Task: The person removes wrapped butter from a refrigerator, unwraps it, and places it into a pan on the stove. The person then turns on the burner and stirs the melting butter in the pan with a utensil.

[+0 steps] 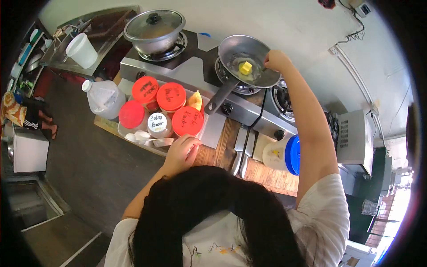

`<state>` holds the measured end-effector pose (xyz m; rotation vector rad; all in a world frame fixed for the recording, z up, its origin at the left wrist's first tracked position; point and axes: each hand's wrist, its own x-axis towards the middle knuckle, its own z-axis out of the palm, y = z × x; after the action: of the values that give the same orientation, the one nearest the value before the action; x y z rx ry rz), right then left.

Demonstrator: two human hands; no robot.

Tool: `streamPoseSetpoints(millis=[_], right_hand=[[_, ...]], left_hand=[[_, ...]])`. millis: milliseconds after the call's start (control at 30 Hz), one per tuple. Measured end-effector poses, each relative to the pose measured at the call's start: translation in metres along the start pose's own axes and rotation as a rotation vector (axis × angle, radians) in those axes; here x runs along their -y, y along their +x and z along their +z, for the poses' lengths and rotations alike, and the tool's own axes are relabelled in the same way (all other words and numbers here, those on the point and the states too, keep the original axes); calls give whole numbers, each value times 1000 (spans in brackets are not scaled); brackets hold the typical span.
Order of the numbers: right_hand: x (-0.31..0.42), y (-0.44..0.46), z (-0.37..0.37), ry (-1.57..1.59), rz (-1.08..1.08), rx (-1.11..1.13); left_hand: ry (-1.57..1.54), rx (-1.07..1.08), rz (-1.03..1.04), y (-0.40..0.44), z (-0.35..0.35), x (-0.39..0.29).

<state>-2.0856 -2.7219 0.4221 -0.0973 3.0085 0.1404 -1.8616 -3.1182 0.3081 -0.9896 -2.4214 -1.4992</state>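
A grey frying pan [227, 46] sits on the middle burner with its handle toward me. Inside it, a yellow block of butter [245, 68] lies in a clear, melted-looking pool. My right hand [276, 61] reaches over the pan's right side, fingers pinched together; what they hold is hidden. Close to the container of jars, my left hand [181, 153] rests near the counter edge with fingers curled in and nothing visible in them. Beside it are a white-handled scoop [163, 142], a jar labelled baking powder [159, 123] and several red-lidded jars [188, 121].
A lidded steel pot [155, 33] stands on the left burner. A plastic jug [104, 99] is left of the jars. Two knives [240, 149] lie on the wooden counter beside a blue-lidded tub [280, 154]. A person [26, 111] stands at far left.
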Motion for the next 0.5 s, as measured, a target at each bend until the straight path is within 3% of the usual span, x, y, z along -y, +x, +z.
streamPoseSetpoints(millis=[167,267,367,467,500], right_hand=[[-15,26,6,47,-96,8],[3,24,-5,78,-116,45],[28,16,-15,135,-69,107],[32,17,-17,62,-144,92],[32,18,-16,73,-141,89]], left_hand=[[62,-207,-21,33,-3,-2],[-27,-186,-64,70,0,-2],[15,-301,-23,100,30,19],[-310,-93,-508,124,49,20],[-316,-50,-516,128,53,22]])
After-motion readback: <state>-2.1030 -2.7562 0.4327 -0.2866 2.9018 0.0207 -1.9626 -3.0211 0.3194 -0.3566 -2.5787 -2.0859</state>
